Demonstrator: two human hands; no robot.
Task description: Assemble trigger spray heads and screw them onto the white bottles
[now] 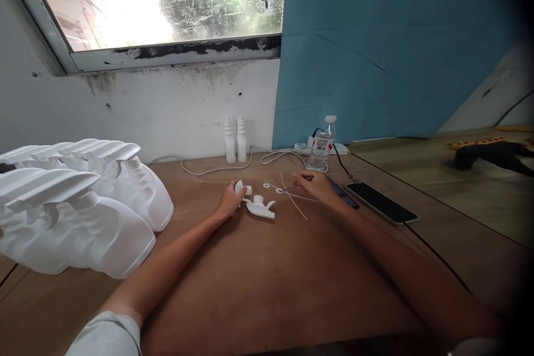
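Observation:
My left hand is closed around a white spray trigger head. Just to its right, a second white trigger head lies on the table. My right hand pinches a thin pointed metal tool, whose exact kind is too small to tell. The tool's tip reaches a small white washer, and whether it touches is unclear. Another white washer lies a little to the left. Several thin white dip tubes lie crossed beneath and beside the tool.
White spray bottles lie grouped at the left. Two white ribbed bottles stand against the wall. Behind my right hand is a water bottle. A phone with a cable and a dark device lie to the right.

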